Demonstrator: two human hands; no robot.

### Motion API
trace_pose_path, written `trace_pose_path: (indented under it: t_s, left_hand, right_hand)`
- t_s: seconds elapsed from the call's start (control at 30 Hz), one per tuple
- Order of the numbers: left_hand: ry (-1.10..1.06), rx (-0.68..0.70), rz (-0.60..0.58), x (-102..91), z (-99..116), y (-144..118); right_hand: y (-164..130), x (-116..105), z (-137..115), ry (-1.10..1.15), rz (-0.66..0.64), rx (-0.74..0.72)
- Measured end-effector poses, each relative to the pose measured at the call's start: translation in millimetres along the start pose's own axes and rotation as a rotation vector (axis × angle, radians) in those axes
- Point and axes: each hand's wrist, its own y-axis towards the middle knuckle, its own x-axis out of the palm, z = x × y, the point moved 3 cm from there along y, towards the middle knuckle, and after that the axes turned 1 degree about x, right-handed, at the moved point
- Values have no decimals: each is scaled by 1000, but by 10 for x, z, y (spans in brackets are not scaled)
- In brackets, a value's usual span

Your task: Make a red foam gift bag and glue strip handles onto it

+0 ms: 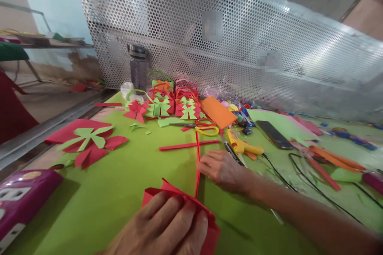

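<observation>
Head view of a craft counter (98,203) covered in green sheet. The left hand (163,227) lies flat, fingers pressed together and palm down, on a folded red paper piece (179,197) at the near edge — it pins the paper rather than pinching it. The right hand (223,169) reaches in from the right, just beyond and to the right of the folded piece; its fingertips close around the lower part of a thin red strip (197,155), though whether the strip is truly pinched cannot be told, since the knuckles hide the fingertips.

The governing relation: the red strip's long axis runs almost straight away from the viewer, from the top fold of the red paper piece up toward the yellow-handled scissors (206,129). Its near end meets the folded piece between the two hands, so the right grip is on the strip while the left hand stays lower and nearer. A second red strip (188,145) crosses it at a near right angle — lying flat, left to right.

Further back stand red-and-green paper baskets (175,103), an orange sheet (218,112), a yellow glue gun (242,145) and a dark phone (273,134); a red-and-green paper bow (86,141) lies at left.
</observation>
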Motion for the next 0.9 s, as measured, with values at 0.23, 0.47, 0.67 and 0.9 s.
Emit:
trace_pose_path:
  t_s: [0.23,0.47,0.67,0.9]
  left_hand:
    - [31,-31,48,30,-27,10]
    - [31,-29,63,81,-18,-27]
    - [18,-33,37,81,-2,-65]
    - [22,-20,-52,39,-69,-90]
  right_hand:
    - [-47,17,6,35,54,28]
    - [-84,10,2,36,-8,48]
    - [-105,41,40,58,-107,101]
    - [-90,47,112,313,-39,253]
